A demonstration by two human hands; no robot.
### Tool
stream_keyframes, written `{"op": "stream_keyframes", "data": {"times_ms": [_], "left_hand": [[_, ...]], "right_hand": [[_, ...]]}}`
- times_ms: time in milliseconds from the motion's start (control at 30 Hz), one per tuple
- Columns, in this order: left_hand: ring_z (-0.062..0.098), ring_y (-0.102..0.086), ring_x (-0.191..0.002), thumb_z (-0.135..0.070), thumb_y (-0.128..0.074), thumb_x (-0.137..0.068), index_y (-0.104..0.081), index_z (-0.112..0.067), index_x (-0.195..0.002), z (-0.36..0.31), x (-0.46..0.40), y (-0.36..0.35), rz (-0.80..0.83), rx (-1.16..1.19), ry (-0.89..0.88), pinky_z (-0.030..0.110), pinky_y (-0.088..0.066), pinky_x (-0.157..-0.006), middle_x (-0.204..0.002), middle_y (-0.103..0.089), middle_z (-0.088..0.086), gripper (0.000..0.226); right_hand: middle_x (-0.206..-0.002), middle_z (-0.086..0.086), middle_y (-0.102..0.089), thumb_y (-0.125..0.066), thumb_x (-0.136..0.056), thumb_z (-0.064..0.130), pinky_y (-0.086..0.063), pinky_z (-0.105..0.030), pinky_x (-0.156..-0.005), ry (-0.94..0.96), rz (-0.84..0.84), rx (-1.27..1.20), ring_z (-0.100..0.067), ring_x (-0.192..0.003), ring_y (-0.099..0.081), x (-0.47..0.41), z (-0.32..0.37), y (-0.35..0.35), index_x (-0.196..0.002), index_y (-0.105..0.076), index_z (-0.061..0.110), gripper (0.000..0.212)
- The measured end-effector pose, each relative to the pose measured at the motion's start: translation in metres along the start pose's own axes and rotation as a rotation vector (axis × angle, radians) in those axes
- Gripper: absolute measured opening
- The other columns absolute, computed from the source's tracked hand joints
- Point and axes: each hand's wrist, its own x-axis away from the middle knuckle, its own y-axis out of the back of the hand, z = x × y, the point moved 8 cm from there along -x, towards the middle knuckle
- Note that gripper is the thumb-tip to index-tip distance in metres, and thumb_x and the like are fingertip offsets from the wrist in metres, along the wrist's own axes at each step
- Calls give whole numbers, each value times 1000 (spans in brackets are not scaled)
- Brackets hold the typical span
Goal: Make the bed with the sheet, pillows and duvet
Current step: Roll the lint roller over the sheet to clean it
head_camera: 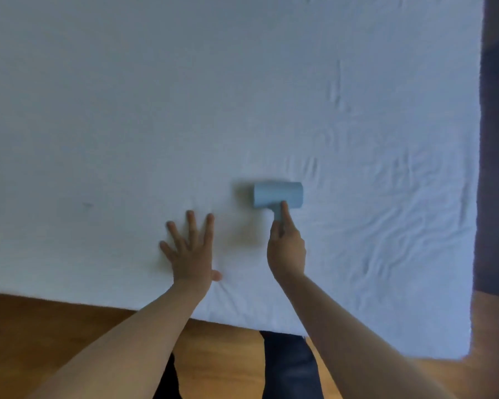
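Note:
A white sheet point(185, 110) covers the bed and fills most of the view; it lies smooth on the left and wrinkled toward the right. My left hand point(190, 249) presses flat on the sheet near the front edge, fingers spread. My right hand point(285, 249) grips the handle of a light blue lint roller point(277, 194), index finger stretched along the handle, with the roller head lying on the sheet. No pillows or duvet are in view.
Wooden floor point(55, 335) runs along the bed's near edge, where my legs in dark trousers point(291, 367) stand. A dark surface point(496, 139) borders the bed on the right side.

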Motion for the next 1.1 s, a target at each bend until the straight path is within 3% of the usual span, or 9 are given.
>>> {"op": "stream_keyframes", "data": {"times_ms": [100,267,433,600,833,900,967,1000,1100], "left_hand": [[53,27,-141,-61,-75,-73,33,-31,-148,9,5,1,27,-23,-97,67,-7,-115,-153,43,10,134],[45,22,-146,-45,-78,-79,29,-30,-150,63,27,-4,15,-284,-388,62,-14,-118,-157,36,5,129],[53,18,-144,-53,-79,-72,33,-32,-148,129,22,-4,-60,-408,-343,65,-16,-115,-156,38,10,137],[54,23,-142,-47,-83,-69,35,-35,-146,129,14,-15,-89,-348,-332,70,-11,-113,-155,40,10,141],[55,18,-142,-45,-84,-67,33,-35,-147,134,8,-18,-130,-355,-338,71,-12,-112,-157,35,12,142],[55,20,-142,-44,-84,-68,32,-36,-147,131,5,-22,-135,-359,-341,71,-10,-113,-157,36,11,141],[55,18,-143,-43,-86,-65,30,-36,-149,132,6,-25,-157,-345,-342,71,-10,-113,-158,33,11,143],[55,17,-143,-43,-87,-62,29,-36,-149,133,7,-25,-174,-341,-345,71,-11,-113,-159,31,11,145],[55,18,-143,-41,-87,-63,28,-36,-149,135,4,-25,-200,-326,-367,72,-10,-112,-160,30,11,145]], "right_hand": [[-68,-1,-48,-37,-106,30,-38,-32,-55,-51,-59,-44,-16,-58,-47,67,-55,-17,-151,-27,53,52],[-65,-4,-47,-39,-104,26,-41,-37,-54,-105,-181,-46,-19,-53,-47,152,-115,-48,-138,-20,73,61],[-71,-1,-57,-40,-103,32,-42,-36,-57,-247,-259,98,-19,-61,-55,200,-135,-51,-147,-36,53,49],[-85,2,-62,-39,-103,36,-53,-44,-66,-210,-375,-34,-17,-70,-60,199,-74,-45,-145,-41,48,44],[-138,-8,-58,-42,-101,24,-45,-36,-98,79,-195,-151,-30,-120,-57,10,109,-58,-152,-39,27,51],[-129,-5,-57,-38,-98,25,-53,-36,-79,42,-127,-197,-31,-107,-59,-38,137,-66,-153,-37,27,54],[-117,-5,-51,-35,-95,22,-42,-23,-50,-20,-21,-206,-26,-86,-56,-53,142,-84,-154,-34,28,58],[-116,-6,-50,-34,-96,19,-38,-21,-46,-18,12,-177,-25,-81,-55,-49,142,-91,-154,-33,28,59],[-118,-4,-54,-34,-99,16,-45,-30,-68,50,-25,-5,-27,-95,-57,-9,128,-102,-153,-34,25,54]]}}
